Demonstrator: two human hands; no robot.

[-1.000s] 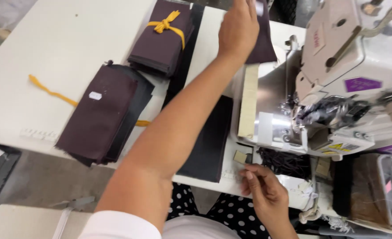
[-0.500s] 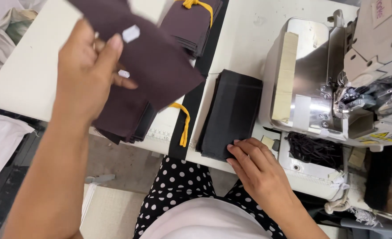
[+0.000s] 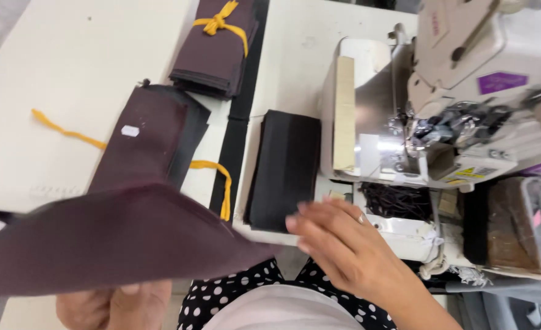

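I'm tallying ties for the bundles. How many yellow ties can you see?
2. One yellow tie is knotted around the bundle at the top. The other lies loose under the open stack, trailing off both sides. More may be hidden under fabric.

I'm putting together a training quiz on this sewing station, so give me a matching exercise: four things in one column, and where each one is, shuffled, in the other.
Things
1. tied bundle
2. black fabric stack
3. loose dark brown piece
4. sewing machine

Places
A. held up by the left hand
B. on the right of the table
C. at the table's far edge, bound with a yellow strip
D. flat beside the machine, just beyond the right hand

Pairs: 1-C, 2-D, 3-A, 4-B
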